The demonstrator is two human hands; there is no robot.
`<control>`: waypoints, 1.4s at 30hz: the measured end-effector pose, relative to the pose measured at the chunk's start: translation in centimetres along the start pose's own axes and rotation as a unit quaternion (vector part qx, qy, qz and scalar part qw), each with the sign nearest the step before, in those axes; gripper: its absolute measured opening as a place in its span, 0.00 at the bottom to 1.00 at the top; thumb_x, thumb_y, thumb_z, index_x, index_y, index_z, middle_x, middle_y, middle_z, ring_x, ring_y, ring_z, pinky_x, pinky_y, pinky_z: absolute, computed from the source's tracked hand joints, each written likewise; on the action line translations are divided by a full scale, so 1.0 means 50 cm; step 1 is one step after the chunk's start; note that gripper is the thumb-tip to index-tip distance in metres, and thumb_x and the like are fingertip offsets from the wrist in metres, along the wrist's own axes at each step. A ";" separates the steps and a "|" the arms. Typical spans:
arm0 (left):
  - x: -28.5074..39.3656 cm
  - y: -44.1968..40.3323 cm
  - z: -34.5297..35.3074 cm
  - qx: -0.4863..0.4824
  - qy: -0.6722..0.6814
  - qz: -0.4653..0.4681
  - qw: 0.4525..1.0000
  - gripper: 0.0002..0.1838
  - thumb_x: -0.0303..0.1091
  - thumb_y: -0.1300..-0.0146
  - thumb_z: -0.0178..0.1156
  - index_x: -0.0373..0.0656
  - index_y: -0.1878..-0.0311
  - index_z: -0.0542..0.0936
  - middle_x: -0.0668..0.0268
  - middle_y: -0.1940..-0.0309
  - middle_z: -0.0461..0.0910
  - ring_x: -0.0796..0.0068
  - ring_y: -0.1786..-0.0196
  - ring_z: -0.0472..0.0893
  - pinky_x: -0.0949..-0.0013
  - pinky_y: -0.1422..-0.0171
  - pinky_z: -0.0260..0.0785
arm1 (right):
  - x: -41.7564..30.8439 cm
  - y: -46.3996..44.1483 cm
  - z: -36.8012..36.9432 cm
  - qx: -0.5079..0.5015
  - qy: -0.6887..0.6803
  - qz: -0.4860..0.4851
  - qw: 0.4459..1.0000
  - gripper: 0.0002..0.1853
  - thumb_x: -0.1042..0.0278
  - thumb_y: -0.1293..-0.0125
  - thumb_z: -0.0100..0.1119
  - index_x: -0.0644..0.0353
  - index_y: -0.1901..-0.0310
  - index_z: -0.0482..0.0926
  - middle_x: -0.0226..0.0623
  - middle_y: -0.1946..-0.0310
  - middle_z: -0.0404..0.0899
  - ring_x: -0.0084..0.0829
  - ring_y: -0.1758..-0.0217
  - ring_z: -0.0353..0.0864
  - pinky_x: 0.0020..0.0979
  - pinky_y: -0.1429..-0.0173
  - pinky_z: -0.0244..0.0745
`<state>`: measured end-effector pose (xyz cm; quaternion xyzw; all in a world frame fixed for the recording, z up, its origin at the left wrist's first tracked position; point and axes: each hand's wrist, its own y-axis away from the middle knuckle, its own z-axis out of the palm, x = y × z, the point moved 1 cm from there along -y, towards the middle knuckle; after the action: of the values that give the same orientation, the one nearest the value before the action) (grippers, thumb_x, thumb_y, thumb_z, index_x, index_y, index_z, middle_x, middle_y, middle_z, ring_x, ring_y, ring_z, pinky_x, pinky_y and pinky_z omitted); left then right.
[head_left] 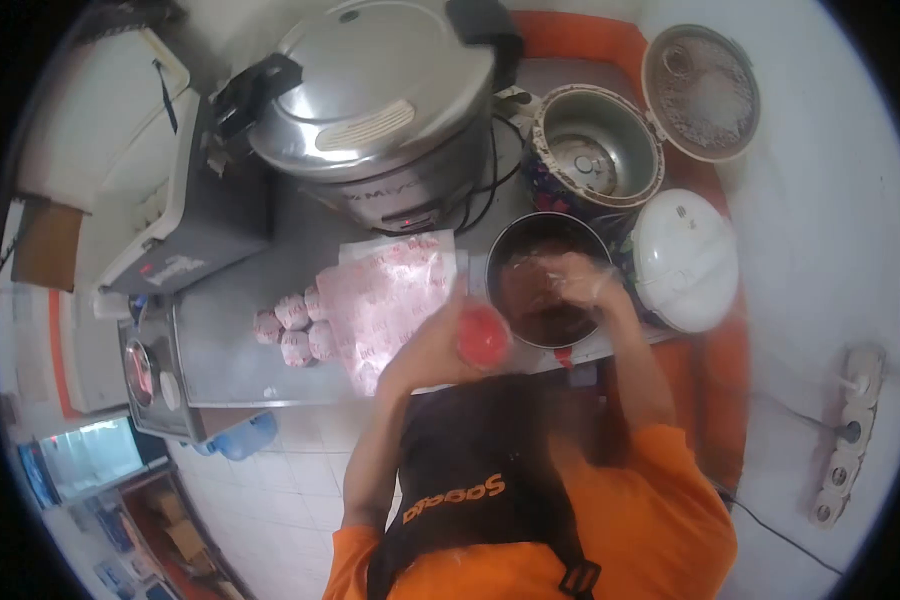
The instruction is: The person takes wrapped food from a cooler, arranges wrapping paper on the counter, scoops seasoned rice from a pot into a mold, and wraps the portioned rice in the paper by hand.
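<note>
My left hand (pixel 425 350) is wrapped around a small red cup (pixel 483 335), which I hold beside the dark pot. My right hand (pixel 582 282) reaches into this round pot (pixel 493 245); its fingers are blurred, and something clear like a plastic glove seems to cover it. Brown contents (pixel 525 285) lie inside the pot, too unclear to name. Left of my left hand is a stack of red-printed wrapping paper (pixel 390 295). Several small paper-wrapped bundles (pixel 295 345) sit together at the stack's left edge.
A large steel rice cooker (pixel 380 110) stands at the back. Behind the dark pot are an open patterned pot (pixel 595 150) and a round lid (pixel 705 90). At right lies a white lid (pixel 685 260); an open cooler box (pixel 205 220) stands left. A power strip (pixel 848 440) hangs on the wall.
</note>
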<state>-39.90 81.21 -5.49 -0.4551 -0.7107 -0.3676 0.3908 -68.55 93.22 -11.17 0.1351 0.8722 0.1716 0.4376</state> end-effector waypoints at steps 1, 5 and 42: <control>0.016 -0.008 -0.014 0.018 -0.012 -0.002 1.000 0.74 0.30 0.61 0.83 0.38 0.15 0.41 0.46 0.32 0.75 0.46 0.30 0.77 0.53 0.23 0.68 | -0.023 0.026 -0.015 0.015 -0.052 0.005 0.999 0.32 0.77 0.36 0.53 0.61 0.28 0.76 0.60 0.43 0.84 0.51 0.39 0.85 0.38 0.35 0.78; 0.039 -0.100 0.006 0.032 0.034 0.036 0.998 0.76 0.30 0.57 0.83 0.37 0.15 0.34 0.48 0.36 0.78 0.52 0.33 0.80 0.57 0.24 0.69 | -0.062 0.103 -0.047 0.182 0.000 -0.050 0.982 0.31 0.77 0.36 0.52 0.62 0.29 0.75 0.52 0.42 0.86 0.42 0.43 0.88 0.41 0.40 0.79; -0.067 -0.153 0.106 0.294 0.333 0.046 0.895 0.54 0.23 0.57 0.83 0.42 0.27 0.60 0.56 0.31 0.73 0.63 0.30 0.76 0.58 0.23 0.69 | -0.136 0.109 0.045 0.285 -0.339 0.111 0.890 0.29 0.65 0.33 0.74 0.67 0.35 0.73 0.38 0.55 0.84 0.27 0.63 0.85 0.30 0.63 0.81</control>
<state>-47.28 82.25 -11.97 -0.2026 -0.5930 -0.2536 0.7369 -62.32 95.95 -5.28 0.3995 0.6616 -0.0929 0.6278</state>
